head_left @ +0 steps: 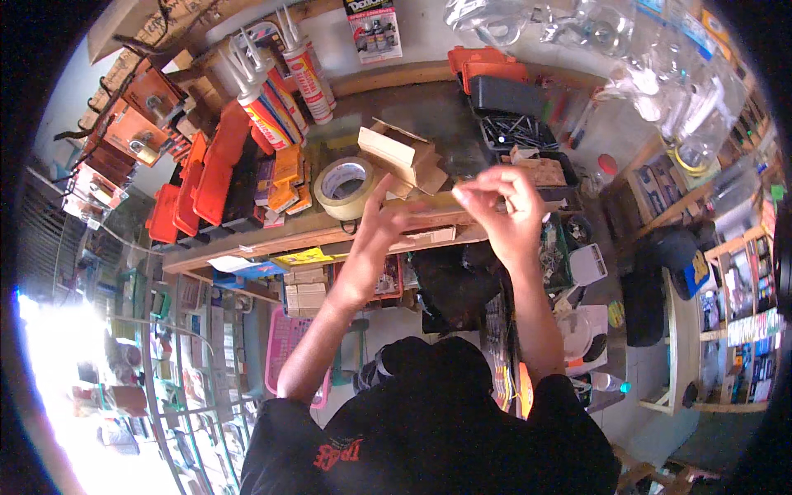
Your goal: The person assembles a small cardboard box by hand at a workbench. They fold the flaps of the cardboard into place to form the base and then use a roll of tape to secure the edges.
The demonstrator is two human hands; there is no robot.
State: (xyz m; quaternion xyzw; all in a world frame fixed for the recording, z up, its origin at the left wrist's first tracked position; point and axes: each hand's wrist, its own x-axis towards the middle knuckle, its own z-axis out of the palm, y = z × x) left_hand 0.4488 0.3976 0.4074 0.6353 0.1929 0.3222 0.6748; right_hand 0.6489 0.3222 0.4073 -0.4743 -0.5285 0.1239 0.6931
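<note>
Cardboard box (388,152), just beyond left hand (378,235)

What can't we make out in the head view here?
All head view:
- Right hand: anything pinched at its fingertips is too small and blurred to identify.
- Left hand: blur smears the fingers, so their exact pose is unclear.
- Poster: top cut off by the upper edge.
- Plastic bags: also cut off by that edge.
</note>
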